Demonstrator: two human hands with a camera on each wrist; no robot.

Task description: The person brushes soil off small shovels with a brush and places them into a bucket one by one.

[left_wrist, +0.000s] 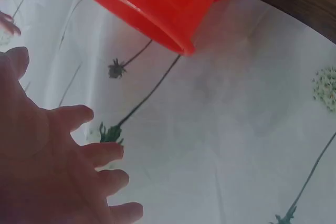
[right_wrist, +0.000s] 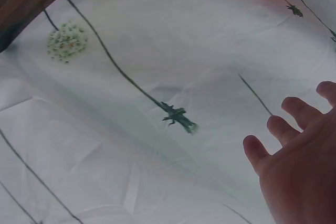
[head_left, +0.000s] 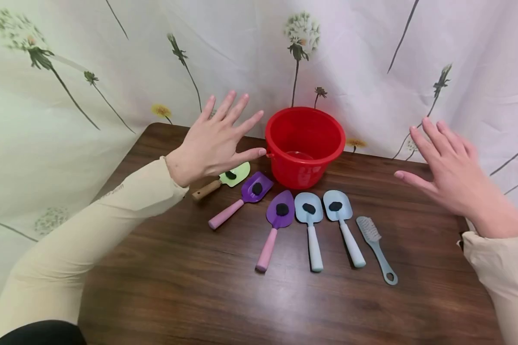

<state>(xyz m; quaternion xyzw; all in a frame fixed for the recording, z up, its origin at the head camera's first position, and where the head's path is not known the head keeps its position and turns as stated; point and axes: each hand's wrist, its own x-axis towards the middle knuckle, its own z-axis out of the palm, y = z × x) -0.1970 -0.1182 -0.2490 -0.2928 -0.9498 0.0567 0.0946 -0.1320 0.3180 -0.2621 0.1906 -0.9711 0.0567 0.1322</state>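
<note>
My left hand (head_left: 217,136) is raised with its fingers spread, left of a red bucket (head_left: 304,170); in the head view its thumb tip overlaps the bucket's rim. Spread and holding nothing, my right hand (head_left: 451,167) hovers over the table's right side. In front of the bucket lie a green shovel (head_left: 241,173) with a wooden handle, partly hidden by the left hand, a flat-ended purple shovel (head_left: 265,181), a pointed purple trowel (head_left: 287,220) and two light blue shovels (head_left: 314,199) (head_left: 344,199). Each blade bears a black lump. Rightmost is a grey-blue brush (head_left: 377,247).
The things lie on a dark wooden table (head_left: 198,297) with a rounded back left corner. Behind it hangs a white cloth (head_left: 237,43) printed with dandelions, close to the table's back edge and the bucket.
</note>
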